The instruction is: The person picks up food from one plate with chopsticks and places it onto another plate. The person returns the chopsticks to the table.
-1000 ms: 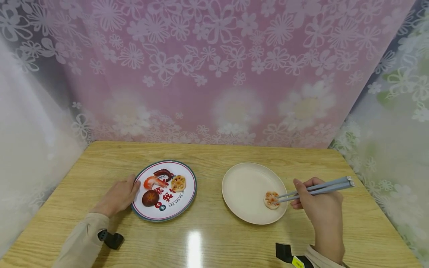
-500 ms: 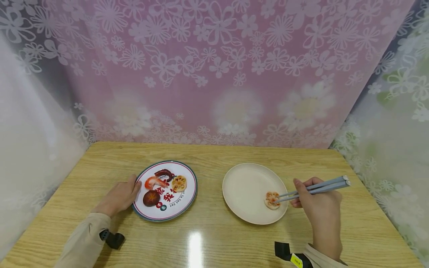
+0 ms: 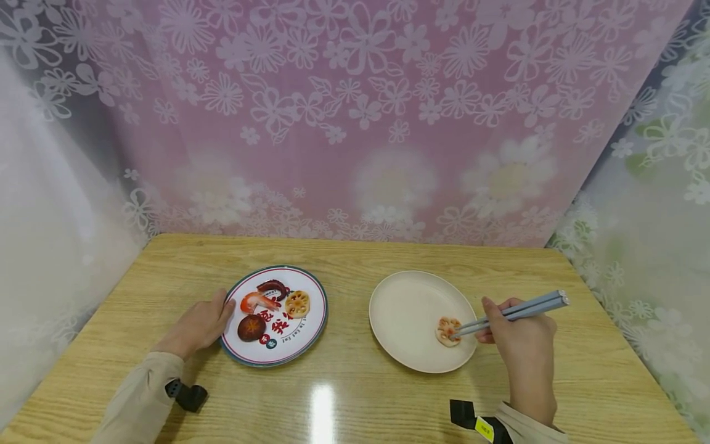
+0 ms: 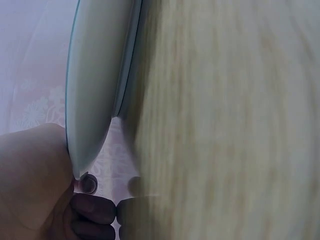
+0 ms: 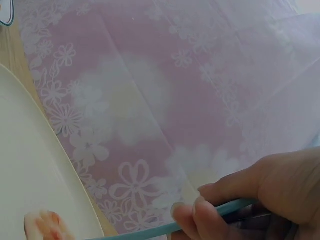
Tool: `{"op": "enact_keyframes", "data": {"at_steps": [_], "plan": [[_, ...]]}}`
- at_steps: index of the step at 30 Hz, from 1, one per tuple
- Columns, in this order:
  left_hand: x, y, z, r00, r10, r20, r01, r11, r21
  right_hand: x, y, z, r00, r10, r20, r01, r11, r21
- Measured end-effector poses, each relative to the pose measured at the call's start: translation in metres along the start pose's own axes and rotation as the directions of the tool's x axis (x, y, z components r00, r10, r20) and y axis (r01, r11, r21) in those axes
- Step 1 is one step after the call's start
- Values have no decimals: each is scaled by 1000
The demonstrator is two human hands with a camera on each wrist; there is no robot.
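My left hand (image 3: 194,324) pinches the left rim of a white plate (image 3: 315,308) with a green edge, thumb on top; the left wrist view shows curled fingers (image 4: 95,207) by the rim. On this plate lie a shiitake mushroom (image 3: 252,328), a shrimp (image 3: 256,302), a dark red curved piece (image 3: 273,287) and a lotus root slice (image 3: 297,304). My right hand (image 3: 524,345) holds grey-blue chopsticks (image 3: 535,306), their tips at a second lotus root slice (image 3: 445,331) on the right side of a beige plate (image 3: 402,320). Whether the tips grip it is unclear.
Both plates stand on a wooden table (image 3: 344,357), with a gap between them. Behind it hangs a pink flowered curtain (image 3: 355,123). A pale flowered curtain (image 3: 654,246) hangs at the right. Black wrist cameras (image 3: 191,398) sit near both sleeves.
My right hand and the rear ends of the chopsticks have shifted slightly left, and the lotus root slice on the beige plate has moved barely at all. My left hand stays at the white plate's rim.
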State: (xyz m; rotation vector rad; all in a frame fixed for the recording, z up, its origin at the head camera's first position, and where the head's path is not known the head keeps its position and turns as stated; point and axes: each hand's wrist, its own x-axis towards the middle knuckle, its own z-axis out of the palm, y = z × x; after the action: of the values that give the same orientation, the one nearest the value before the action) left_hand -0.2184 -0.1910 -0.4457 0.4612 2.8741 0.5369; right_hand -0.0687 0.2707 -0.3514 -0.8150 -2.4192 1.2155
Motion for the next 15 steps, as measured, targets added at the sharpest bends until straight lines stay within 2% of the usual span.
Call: {"op": "enact_keyframes", "data": {"at_steps": [6, 15], "plan": [[0, -1, -1, 1000, -19, 13, 19, 1000, -6, 1, 1, 3, 1000, -9, -26, 10, 999, 38], [0, -1, 1, 1000, -5, -4, 5, 1000, -15, 4, -3, 13, 998, -64, 10, 61, 983, 175]]}}
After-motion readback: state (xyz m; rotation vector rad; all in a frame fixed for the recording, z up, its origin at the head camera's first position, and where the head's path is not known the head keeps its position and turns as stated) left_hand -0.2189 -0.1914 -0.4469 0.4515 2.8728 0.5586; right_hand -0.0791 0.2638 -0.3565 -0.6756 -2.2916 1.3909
